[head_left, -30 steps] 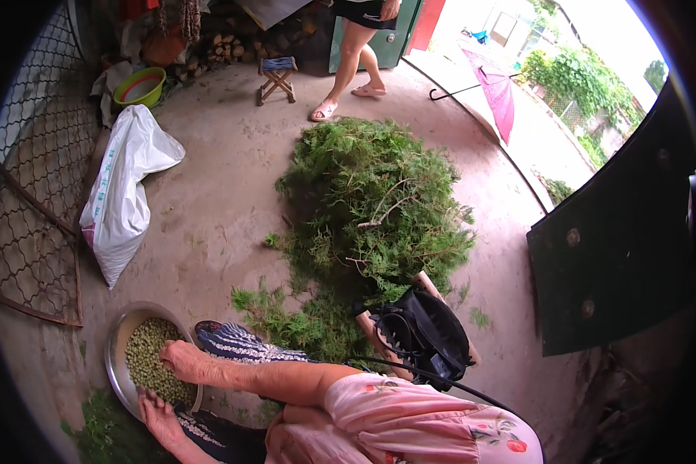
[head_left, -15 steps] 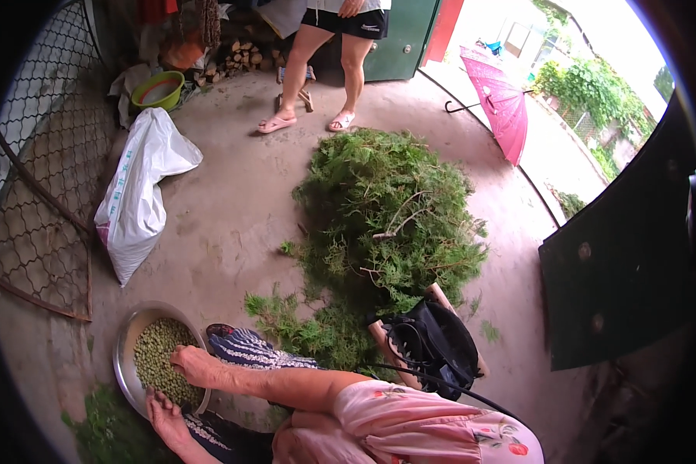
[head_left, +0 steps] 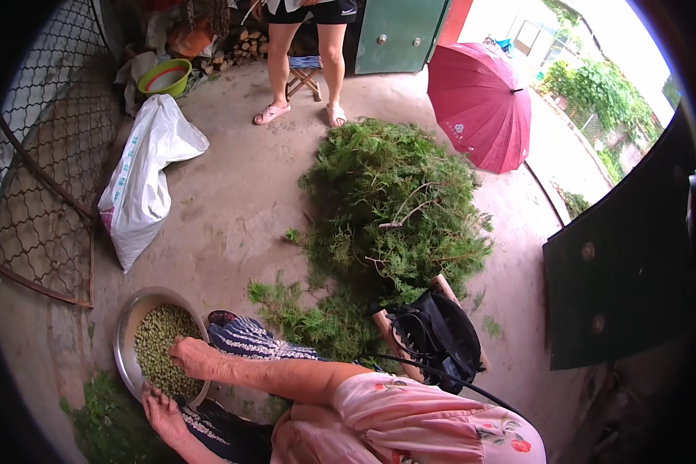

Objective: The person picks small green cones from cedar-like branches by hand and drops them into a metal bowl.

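Note:
A round metal basin [head_left: 121,340] at the lower left holds many small green cones or berries [head_left: 156,340]. My right hand [head_left: 196,358] reaches into it from the right, fingers curled down among the green pieces. Whatever its fingertips pinch is hidden. At the basin's near rim is my left hand [head_left: 166,417], its fingers bent over the edge and gripping it. A leg in dark patterned trousers [head_left: 259,340] lies beside the basin, and a pink floral sleeve [head_left: 433,417] covers my right upper arm.
A big heap of green conifer branches [head_left: 394,201] lies ahead, with a black bag [head_left: 437,340] on a wooden-legged stool beside it. A white sack [head_left: 143,185], a green bowl [head_left: 165,80] and a wire mesh panel [head_left: 42,155] stand left. Someone's legs [head_left: 332,66] and a pink umbrella [head_left: 483,108] are beyond.
The pink umbrella has swung round to the left, so its canopy faces me more. The standing person has shifted their legs, uncovering a folding stool. Both my hands stay at the basin.

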`<state>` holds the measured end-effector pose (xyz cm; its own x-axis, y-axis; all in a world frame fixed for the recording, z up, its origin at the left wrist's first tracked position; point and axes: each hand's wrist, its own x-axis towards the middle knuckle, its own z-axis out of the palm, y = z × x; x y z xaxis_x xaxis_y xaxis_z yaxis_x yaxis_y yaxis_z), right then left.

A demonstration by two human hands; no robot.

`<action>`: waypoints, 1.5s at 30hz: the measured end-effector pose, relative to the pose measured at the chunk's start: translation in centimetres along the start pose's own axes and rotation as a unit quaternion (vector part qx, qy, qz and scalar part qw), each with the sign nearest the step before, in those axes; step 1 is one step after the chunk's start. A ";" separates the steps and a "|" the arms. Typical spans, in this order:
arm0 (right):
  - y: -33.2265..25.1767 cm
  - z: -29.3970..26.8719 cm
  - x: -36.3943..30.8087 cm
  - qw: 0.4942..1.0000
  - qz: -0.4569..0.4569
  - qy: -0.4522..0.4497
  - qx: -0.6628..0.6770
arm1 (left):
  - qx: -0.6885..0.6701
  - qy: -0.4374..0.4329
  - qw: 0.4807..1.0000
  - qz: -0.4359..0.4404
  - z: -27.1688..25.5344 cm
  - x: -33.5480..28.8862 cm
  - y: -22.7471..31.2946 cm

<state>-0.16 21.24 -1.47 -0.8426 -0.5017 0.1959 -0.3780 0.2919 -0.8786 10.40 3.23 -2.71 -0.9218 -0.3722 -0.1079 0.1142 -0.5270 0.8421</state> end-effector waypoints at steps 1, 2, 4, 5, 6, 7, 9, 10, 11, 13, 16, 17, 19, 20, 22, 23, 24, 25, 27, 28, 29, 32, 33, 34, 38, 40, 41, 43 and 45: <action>0.1 0.1 0.0 1.000 0.002 0.002 0.001 | -0.003 0.008 1.000 0.001 0.1 -0.1 0.0; 0.3 0.3 0.1 1.000 0.004 0.003 0.002 | -0.006 0.016 1.000 0.002 0.3 -0.2 0.1; 0.0 0.0 0.0 1.000 -0.016 0.019 0.013 | -0.016 0.007 1.000 0.001 0.5 -0.3 0.2; -0.1 -0.2 0.1 0.998 -0.032 0.040 0.022 | -0.017 0.011 1.000 -0.002 0.7 -0.2 0.2; 0.1 -0.2 0.1 1.000 -0.018 0.013 0.019 | -0.018 0.008 1.000 -0.003 0.9 -0.2 0.1; 0.1 -0.2 0.2 1.000 -0.008 -0.001 0.014 | -0.018 0.010 1.000 -0.003 0.8 -0.2 0.2; 0.0 0.1 0.4 1.000 0.002 -0.013 0.006 | -0.021 0.019 1.000 0.001 0.9 -0.4 0.4; 0.2 0.3 0.4 1.000 0.002 -0.017 0.009 | -0.020 0.023 1.000 0.001 0.8 -0.6 0.4; 0.3 0.6 0.3 1.000 -0.005 -0.014 0.006 | -0.019 0.023 1.000 0.002 0.7 -0.7 0.4; 0.0 0.7 0.4 1.000 -0.016 -0.016 0.003 | -0.020 0.028 0.999 0.007 0.6 -1.0 0.6; -0.9 0.6 0.1 0.999 -0.025 -0.027 0.001 | -0.015 0.030 0.999 0.009 0.8 -1.5 1.0; -1.3 0.5 0.0 0.999 -0.028 -0.031 0.002 | -0.015 0.034 0.999 0.010 0.9 -1.6 1.1; -2.2 0.1 -0.2 0.992 0.014 -0.122 -0.020 | -0.018 0.040 0.999 0.014 0.9 -1.9 1.1; -1.6 0.9 -0.2 0.992 0.012 -0.125 -0.021 | -0.023 0.038 0.999 0.016 0.9 -2.0 1.0; -0.1 2.5 -0.3 0.985 -0.046 -0.152 -0.063 | -0.031 0.035 0.999 0.018 1.1 -2.0 0.8; 0.2 3.0 -0.3 0.985 -0.049 -0.155 -0.064 | -0.033 0.033 0.999 0.018 1.0 -2.0 0.8; 0.1 3.1 -0.3 0.985 -0.053 -0.152 -0.067 | -0.035 0.031 0.999 0.017 1.0 -2.1 0.8; 0.0 3.2 -0.4 0.985 -0.057 -0.149 -0.069 | -0.036 0.033 0.999 0.018 1.0 -2.2 0.9; -0.3 3.1 -0.3 0.983 -0.052 -0.162 -0.071 | -0.039 0.029 0.999 0.019 1.0 -2.3 1.0; -0.6 2.9 -0.3 0.981 -0.047 -0.174 -0.072 | -0.040 0.030 0.999 0.021 0.9 -2.3 1.1; -0.9 2.6 -0.2 0.981 -0.049 -0.175 -0.073 | -0.038 0.040 0.998 0.019 0.8 -2.4 1.0; -1.2 2.4 -0.5 0.983 -0.022 -0.171 -0.065 | -0.034 0.045 0.998 0.018 0.9 -2.5 1.0; -0.9 2.6 -0.4 0.982 -0.021 -0.173 -0.070 | -0.033 0.038 0.999 0.021 1.0 -2.5 0.9; -0.6 2.7 -0.3 0.982 -0.021 -0.174 -0.074 | -0.034 0.038 0.998 0.021 1.0 -2.5 0.9; -0.6 2.9 -0.4 0.981 -0.033 -0.174 -0.076 | -0.043 0.036 0.998 0.017 0.8 -2.6 0.9; -0.8 2.9 -0.5 0.979 -0.035 -0.181 -0.084 | -0.044 0.035 0.998 0.014 0.5 -2.7 1.0; -0.9 2.8 -0.5 0.979 -0.035 -0.181 -0.083 | -0.044 0.035 0.998 0.015 0.5 -2.7 1.0; -1.0 2.6 -0.6 0.980 -0.040 -0.176 -0.082 | -0.041 0.037 0.998 0.012 0.7 -2.8 1.0; -0.7 2.8 -0.5 0.980 -0.036 -0.178 -0.081 | -0.042 0.046 0.998 0.019 1.2 -2.8 1.0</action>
<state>1.60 19.05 -2.14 -0.6351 -0.7697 0.0645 -0.5109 0.3561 -0.7824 12.65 4.59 -0.92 -0.8788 -0.4599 -0.1272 0.1836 -0.5719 0.7995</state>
